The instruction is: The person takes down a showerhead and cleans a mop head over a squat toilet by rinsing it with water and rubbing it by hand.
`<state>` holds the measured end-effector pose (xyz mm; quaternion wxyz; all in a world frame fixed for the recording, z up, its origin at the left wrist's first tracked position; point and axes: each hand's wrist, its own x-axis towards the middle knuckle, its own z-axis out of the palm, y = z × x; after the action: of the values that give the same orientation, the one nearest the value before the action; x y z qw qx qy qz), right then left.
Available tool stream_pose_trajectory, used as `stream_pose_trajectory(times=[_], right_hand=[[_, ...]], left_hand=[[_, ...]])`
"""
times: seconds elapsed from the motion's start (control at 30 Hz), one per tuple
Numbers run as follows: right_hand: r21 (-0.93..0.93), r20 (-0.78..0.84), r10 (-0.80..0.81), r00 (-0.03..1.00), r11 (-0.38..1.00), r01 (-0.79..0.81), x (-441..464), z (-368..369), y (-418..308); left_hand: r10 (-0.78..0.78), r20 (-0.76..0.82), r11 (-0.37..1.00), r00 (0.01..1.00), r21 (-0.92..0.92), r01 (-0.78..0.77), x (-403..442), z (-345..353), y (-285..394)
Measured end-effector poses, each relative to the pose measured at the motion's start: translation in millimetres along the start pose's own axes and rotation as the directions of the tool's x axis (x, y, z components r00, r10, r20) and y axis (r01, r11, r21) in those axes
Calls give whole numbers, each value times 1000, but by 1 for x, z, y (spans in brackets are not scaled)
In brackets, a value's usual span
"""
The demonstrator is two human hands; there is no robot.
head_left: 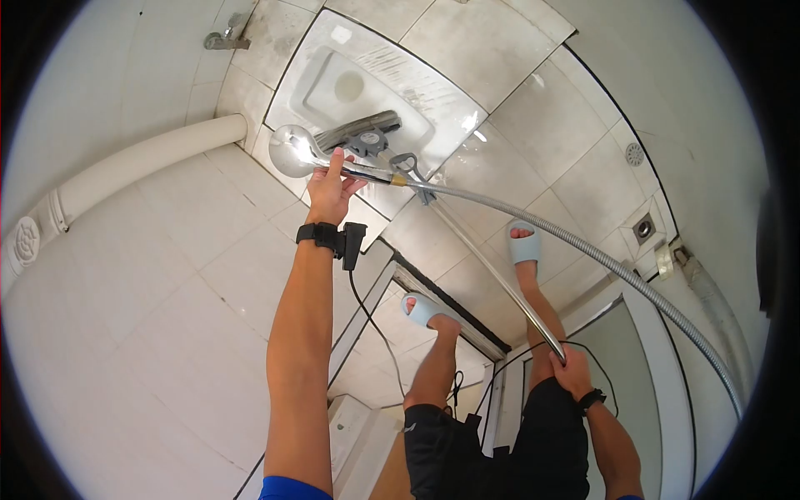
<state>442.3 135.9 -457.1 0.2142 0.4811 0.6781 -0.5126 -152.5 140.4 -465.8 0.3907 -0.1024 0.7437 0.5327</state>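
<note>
My left hand (331, 193) is closed around the handle of a chrome shower head (291, 152). Its round face is turned away from me, and a flexible metal hose (575, 238) runs off to the right. Lower down, my right hand (571, 372) grips the upper end of a sponge mop's metal pole (490, 271). The mop's grey head (360, 130) lies over the white squat toilet (287, 96), just beyond the shower head. Whether water is flowing cannot be made out.
A thick white pipe (150, 171) follows the left wall, and a tap (225, 41) sticks out at upper left. Floor drains (643, 227) lie to the right. My slippered feet straddle a raised doorway sill (450, 300). A black cable (371, 317) hangs from my left wrist.
</note>
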Motion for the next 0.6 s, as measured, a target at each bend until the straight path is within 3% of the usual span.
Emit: stream_pose_trajectory(times=[0.53,0.6], right_hand=[[-4,21,-12,1000,1000,12,-4,1,-12],[-17,29,-9,1000,1000,10,-4,0,-14]], left_hand=[[-76,94,994,993,80,69,11,11,4],[-68,14,993,998,96,66,10,19,1]])
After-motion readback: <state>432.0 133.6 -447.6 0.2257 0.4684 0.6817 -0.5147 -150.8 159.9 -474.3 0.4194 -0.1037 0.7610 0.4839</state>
